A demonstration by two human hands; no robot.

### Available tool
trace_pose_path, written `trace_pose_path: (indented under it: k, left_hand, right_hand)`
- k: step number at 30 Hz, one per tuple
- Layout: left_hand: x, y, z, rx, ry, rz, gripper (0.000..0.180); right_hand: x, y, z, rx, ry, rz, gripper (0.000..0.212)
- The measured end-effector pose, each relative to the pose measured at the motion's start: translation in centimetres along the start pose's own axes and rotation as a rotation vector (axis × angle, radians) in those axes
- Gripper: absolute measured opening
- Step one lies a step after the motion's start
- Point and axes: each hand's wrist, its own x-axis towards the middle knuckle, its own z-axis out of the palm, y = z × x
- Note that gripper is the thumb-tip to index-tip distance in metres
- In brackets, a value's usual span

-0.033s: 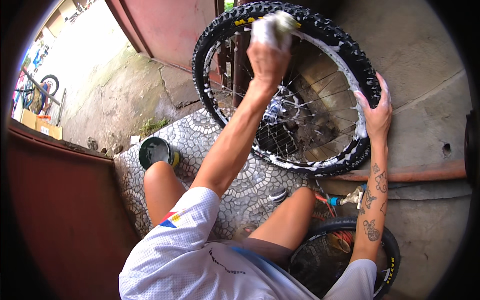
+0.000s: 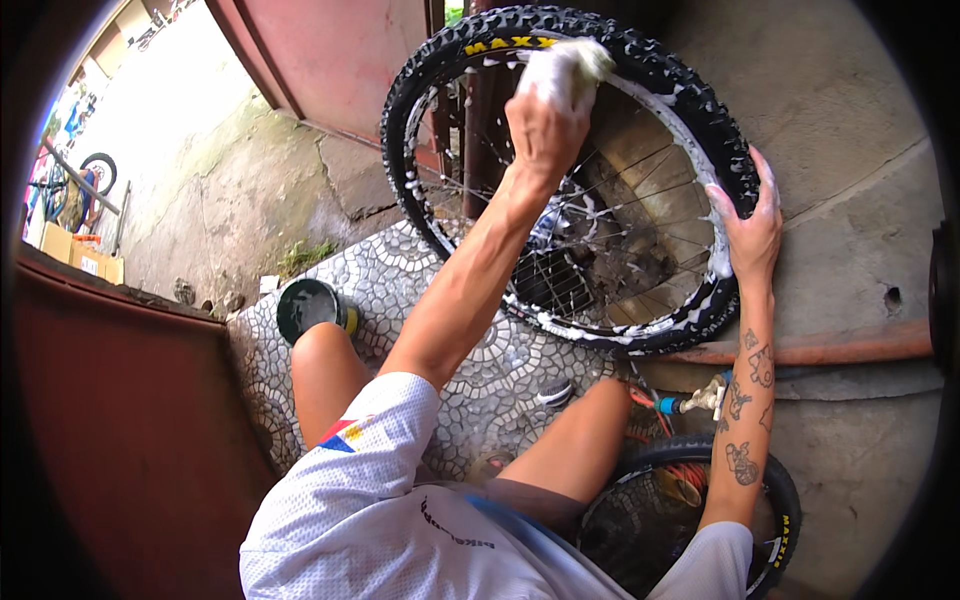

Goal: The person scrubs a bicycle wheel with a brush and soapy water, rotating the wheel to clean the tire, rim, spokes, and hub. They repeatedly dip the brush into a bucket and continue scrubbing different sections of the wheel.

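Note:
A bicycle wheel (image 2: 400,130) with a black knobby tire stands tilted in front of me, white foam along its rim, spokes and tread. My left hand (image 2: 548,125), coated in suds, is closed on a foamy pale sponge (image 2: 592,60) and presses it to the tire's upper sidewall, beside yellow lettering. On the wheel's right side, my right hand (image 2: 752,225) is wrapped round the tire, thumb on the near face and fingers over the tread. Foam covers that thumb and the fingers. Part of the sponge is hidden by my left hand.
A dark bucket (image 2: 308,305) of suds stands by my left knee on pebble-patterned tiles. A small brush (image 2: 554,391) lies between my legs. A second wheel (image 2: 785,500) and a hose fitting (image 2: 705,397) are at my right. Red metal doors (image 2: 130,400) flank the left.
My left hand and the sponge have slid slightly right and down along the tire, uncovering more of the yellow lettering. My right hand stays in place.

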Motion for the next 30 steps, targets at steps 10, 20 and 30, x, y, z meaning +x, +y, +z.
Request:
trace_pose_path:
  k: [10,20,30]
  left_hand:
    - [-3.9,-4.4,-0.6,0.142,-0.094,-0.272,0.028]
    - [-1.2,-7.1,-3.2,0.377,0.030,-0.093,0.019]
    - [-3.7,-10.0,-5.8,0.483,-0.033,-0.116,0.019]
  right_hand:
    - [-0.2,0.6,0.5,0.000,0.007,0.000,0.072]
    - [-0.2,0.8,0.6,-0.010,0.002,0.020,0.074]
    - [-0.3,0.5,0.7,-0.039,-0.023,0.058,0.070]
